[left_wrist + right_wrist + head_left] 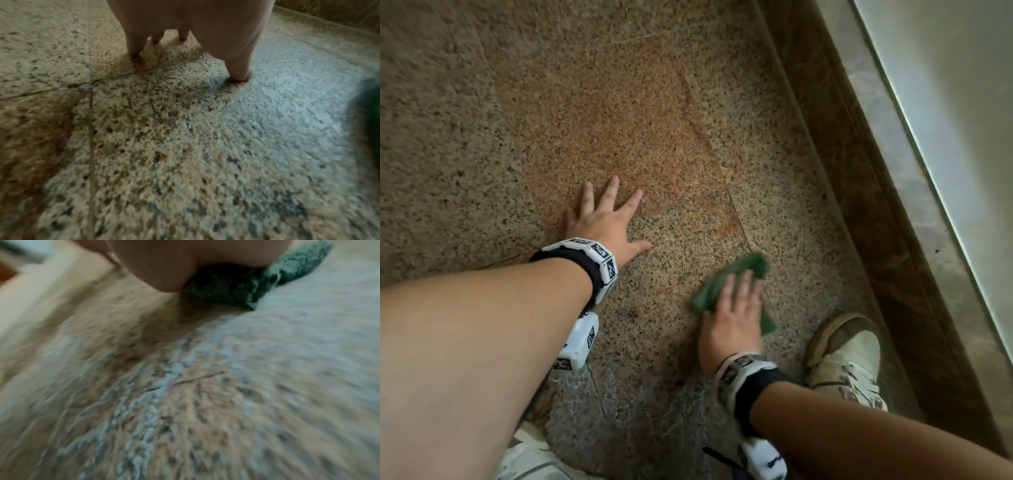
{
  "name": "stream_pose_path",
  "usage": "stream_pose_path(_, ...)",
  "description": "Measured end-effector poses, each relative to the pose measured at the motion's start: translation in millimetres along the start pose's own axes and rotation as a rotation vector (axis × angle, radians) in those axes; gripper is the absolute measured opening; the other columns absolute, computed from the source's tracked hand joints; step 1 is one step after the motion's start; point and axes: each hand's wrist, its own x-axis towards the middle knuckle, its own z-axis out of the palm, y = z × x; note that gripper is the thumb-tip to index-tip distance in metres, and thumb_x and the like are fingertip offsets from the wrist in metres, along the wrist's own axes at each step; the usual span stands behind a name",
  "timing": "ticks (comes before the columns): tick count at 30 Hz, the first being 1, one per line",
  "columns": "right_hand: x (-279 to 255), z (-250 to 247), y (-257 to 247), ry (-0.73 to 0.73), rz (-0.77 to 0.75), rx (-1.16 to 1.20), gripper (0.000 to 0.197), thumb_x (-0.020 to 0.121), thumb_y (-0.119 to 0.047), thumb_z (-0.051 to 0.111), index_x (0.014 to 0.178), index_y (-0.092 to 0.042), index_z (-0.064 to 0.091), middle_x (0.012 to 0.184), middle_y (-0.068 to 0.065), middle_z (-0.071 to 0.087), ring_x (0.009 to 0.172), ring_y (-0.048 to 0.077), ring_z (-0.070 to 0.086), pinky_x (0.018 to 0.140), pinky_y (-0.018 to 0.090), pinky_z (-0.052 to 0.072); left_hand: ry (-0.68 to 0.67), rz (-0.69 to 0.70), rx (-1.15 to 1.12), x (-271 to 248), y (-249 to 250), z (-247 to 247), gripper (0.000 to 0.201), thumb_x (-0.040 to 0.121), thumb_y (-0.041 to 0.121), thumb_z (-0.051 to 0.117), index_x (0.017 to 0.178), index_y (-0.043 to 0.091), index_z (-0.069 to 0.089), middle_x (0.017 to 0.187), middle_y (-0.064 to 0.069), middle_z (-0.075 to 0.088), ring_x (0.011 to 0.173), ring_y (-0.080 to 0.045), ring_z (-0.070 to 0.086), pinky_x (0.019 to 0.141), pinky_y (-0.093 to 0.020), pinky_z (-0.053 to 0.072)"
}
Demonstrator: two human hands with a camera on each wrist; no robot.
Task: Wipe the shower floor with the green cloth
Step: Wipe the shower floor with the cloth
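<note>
The speckled granite shower floor (654, 113) bears both hands. The left hand (604, 222) lies flat on it, fingers spread, holding nothing. Beside it, the right hand (732, 322) presses straight fingers onto the bunched green cloth (748, 265), near a sneaker (849, 356).

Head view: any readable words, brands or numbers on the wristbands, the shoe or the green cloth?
None readable.
White wristbands: black square marker patterns only, no text.
Beige lace-up shoe: no visible brand.
Crumpled green cloth: plain, blurred.

Dim warm light, wrist views motion-blurred
</note>
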Motion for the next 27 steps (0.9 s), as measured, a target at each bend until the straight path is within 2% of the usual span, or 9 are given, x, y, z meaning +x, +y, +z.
stream_pose_path(3, -10.3, 9.0, -33.5, -0.154, -0.430, -0.111, 0.072, 0.103, -0.024, 0.026, 0.148, -0.018, -0.029, 0.149, 0.009, -0.043, 0.130, 0.028, -0.050, 0.118, 0.048, -0.017, 0.010, 0.002, -0.003, 0.6, 0.9, 0.9, 0.092, 0.085, 0.069, 0.057, 0.154, 0.049, 0.000, 0.163, 0.010, -0.021, 0.150, -0.034, -0.017, 0.119, -0.062, 0.008)
stream_pose_path(5, -4.4, 6.4, -38.5, -0.157, -0.566, -0.178, 0.071, 0.104, -0.031, 0.030, 0.152, -0.023, -0.021, 0.148, 0.001, -0.041, 0.132, 0.024, -0.047, 0.117, 0.041, -0.017, 0.015, 0.002, 0.000, -0.2, 0.7, 1.4, 0.092, 0.085, 0.069, 0.057, 0.154, 0.049, 0.001, 0.163, 0.011, -0.020, 0.150, -0.033, -0.017, 0.119, -0.062, 0.009)
stream_pose_path(7, 10.1, -1.0, -33.3, -0.127, -0.589, -0.213, 0.071, 0.104, -0.038, 0.031, 0.154, -0.025, -0.017, 0.150, -0.001, -0.037, 0.137, 0.022, -0.041, 0.117, 0.038, -0.016, 0.015, 0.008, 0.004, -0.1, 0.4, 0.8, 0.091, 0.085, 0.069, 0.056, 0.154, 0.048, 0.000, 0.163, 0.011, -0.021, 0.150, -0.033, -0.017, 0.119, -0.061, 0.009)
stream_pose_path(12, 61.5, -44.7, -44.1, 0.004, -0.332, -0.061, 0.071, 0.104, -0.039, 0.028, 0.153, -0.022, -0.020, 0.157, 0.006, -0.032, 0.143, 0.027, -0.032, 0.119, 0.041, -0.011, -0.001, 0.003, -0.025, -4.4, -2.1, -1.6, 0.081, 0.093, 0.062, 0.050, 0.155, 0.046, 0.001, 0.163, 0.010, -0.021, 0.150, -0.030, -0.019, 0.120, -0.058, 0.006)
stream_pose_path(16, 79.8, -54.3, -55.4, 0.019, -0.297, -0.051, 0.073, 0.104, -0.038, 0.030, 0.154, -0.017, -0.018, 0.159, 0.008, -0.030, 0.145, 0.030, -0.030, 0.120, 0.043, -0.009, -0.020, -0.024, -0.090, -15.8, -2.2, 1.1, 0.072, 0.098, 0.056, 0.044, 0.155, 0.046, 0.002, 0.163, 0.012, -0.020, 0.151, -0.027, -0.017, 0.121, -0.053, 0.010)
stream_pose_path(18, 75.9, -53.7, -62.5, -0.014, -0.404, -0.112, 0.072, 0.104, -0.038, 0.031, 0.154, -0.017, -0.017, 0.159, 0.006, -0.029, 0.144, 0.029, -0.031, 0.122, 0.044, -0.007, -0.020, -0.046, -0.109, -23.9, -4.3, 4.1, 0.070, 0.099, 0.054, 0.043, 0.155, 0.047, 0.002, 0.163, 0.013, -0.019, 0.151, -0.026, -0.016, 0.122, -0.051, 0.012)
stream_pose_path(21, 68.1, -48.2, -86.3, -0.121, -0.691, -0.298, 0.072, 0.105, -0.040, 0.032, 0.155, -0.019, -0.015, 0.159, 0.003, -0.029, 0.144, 0.026, -0.031, 0.121, 0.042, -0.008, -0.005, -0.096, -0.109, -43.3, -11.9, 10.6, 0.065, 0.102, 0.047, 0.039, 0.156, 0.045, 0.004, 0.164, 0.012, -0.015, 0.152, -0.025, -0.012, 0.123, -0.046, 0.011)
stream_pose_path(25, 73.0, -44.9, -103.8, -0.155, -0.841, -0.273, 0.071, 0.105, -0.035, 0.036, 0.156, -0.020, -0.011, 0.162, 0.002, -0.023, 0.146, 0.024, -0.027, 0.120, 0.040, -0.008, 0.033, -0.180, -0.145, -67.3, -25.9, 17.4, 0.067, 0.101, 0.040, 0.044, 0.157, 0.040, 0.006, 0.166, 0.009, -0.007, 0.152, -0.024, -0.005, 0.123, -0.043, 0.015)
stream_pose_path(27, 77.7, -47.0, -106.8, -0.164, -0.925, -0.255, 0.071, 0.104, -0.029, 0.039, 0.157, -0.017, -0.006, 0.163, 0.004, -0.017, 0.148, 0.024, -0.023, 0.123, 0.041, -0.003, 0.073, -0.217, -0.156, -76.7, -31.5, 16.2, 0.071, 0.099, 0.039, 0.051, 0.157, 0.036, 0.011, 0.165, 0.004, 0.007, 0.151, -0.024, 0.007, 0.120, -0.041, 0.022)
